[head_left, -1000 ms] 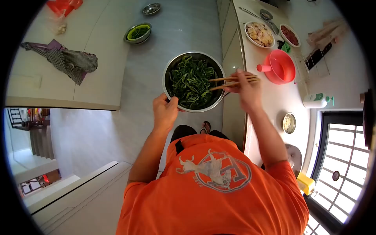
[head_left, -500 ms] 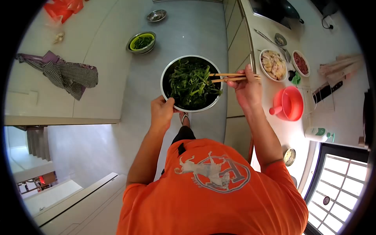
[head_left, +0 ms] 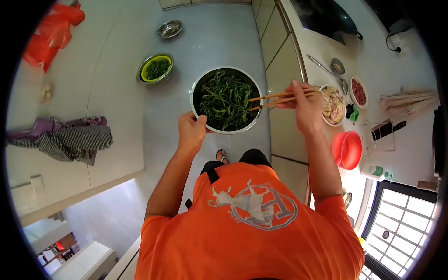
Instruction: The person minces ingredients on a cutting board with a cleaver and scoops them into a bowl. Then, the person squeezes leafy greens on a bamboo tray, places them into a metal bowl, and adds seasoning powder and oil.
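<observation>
A round metal bowl (head_left: pixel 257 122) full of leafy greens (head_left: pixel 225 100) is held out in front of my body. My left hand (head_left: pixel 192 133) grips its near left rim, thumb on top and fingers underneath, partly hidden. In my right hand (head_left: pixel 305 108) is a pair of chopsticks (head_left: pixel 275 96), pointing left over the rim. Their tips touch the right side of the greens and sit slightly apart.
The counter on the right holds a plate of pale meat pieces (head_left: pixel 332 106), a dish of red meat (head_left: pixel 358 92), a red plastic scoop (head_left: pixel 347 150), a ladle (head_left: pixel 344 87) and a knife (head_left: pixel 385 132). A green basket in a bowl (head_left: pixel 145 74) and a small metal bowl (head_left: pixel 170 29) are at upper left.
The view has shifted as my body moved. My right hand has drawn a little to the right with the chopsticks, and the greens lie lower and flatter in the bowl.
</observation>
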